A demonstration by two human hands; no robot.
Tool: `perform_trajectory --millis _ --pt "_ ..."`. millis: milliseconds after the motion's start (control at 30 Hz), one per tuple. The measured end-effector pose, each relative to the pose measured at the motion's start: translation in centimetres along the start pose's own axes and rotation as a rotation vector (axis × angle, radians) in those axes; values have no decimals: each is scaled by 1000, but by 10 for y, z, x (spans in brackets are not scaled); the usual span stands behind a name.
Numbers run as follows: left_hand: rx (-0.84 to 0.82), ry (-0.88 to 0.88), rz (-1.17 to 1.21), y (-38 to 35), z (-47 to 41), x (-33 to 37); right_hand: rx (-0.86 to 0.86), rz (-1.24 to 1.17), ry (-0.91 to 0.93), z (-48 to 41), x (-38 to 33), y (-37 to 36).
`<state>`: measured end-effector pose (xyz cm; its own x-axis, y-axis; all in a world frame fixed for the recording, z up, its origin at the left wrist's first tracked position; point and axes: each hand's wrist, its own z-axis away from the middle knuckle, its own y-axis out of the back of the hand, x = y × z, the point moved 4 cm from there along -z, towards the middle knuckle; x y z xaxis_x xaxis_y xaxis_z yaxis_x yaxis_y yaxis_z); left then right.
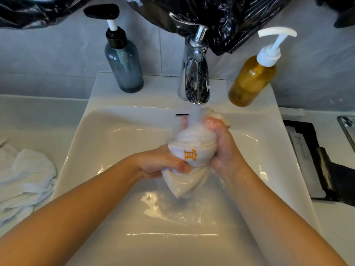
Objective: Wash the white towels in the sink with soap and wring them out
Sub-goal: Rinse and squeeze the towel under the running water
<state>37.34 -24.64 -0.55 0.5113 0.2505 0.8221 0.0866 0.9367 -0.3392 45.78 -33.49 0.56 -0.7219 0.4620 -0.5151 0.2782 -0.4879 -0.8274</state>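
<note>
A wet white towel (192, 143) with an orange embroidered mark is bunched up over the white sink (115, 131), right under the chrome tap (196, 77), whose water runs onto it. My left hand (159, 164) grips the towel's lower part from the left. My right hand (221, 143) grips its upper part from the right. The towel's tail hangs down toward the water pooled in the basin. An amber soap bottle (251, 79) with a white pump stands right of the tap.
A grey-blue pump bottle (124, 64) stands left of the tap. More white towels (25, 181) lie crumpled on the counter at the left. Black plastic sheeting (230, 22) hangs behind the tap. Dark flat objects (315, 160) lie on the counter at the right.
</note>
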Motion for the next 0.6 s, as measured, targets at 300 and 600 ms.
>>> perform_trajectory --millis 300,600 --pt "-12 -314 422 -7 22 -23 309 -30 144 16 -14 3" --pt "681 -758 -166 -6 41 12 567 -139 40 24 6 -8"
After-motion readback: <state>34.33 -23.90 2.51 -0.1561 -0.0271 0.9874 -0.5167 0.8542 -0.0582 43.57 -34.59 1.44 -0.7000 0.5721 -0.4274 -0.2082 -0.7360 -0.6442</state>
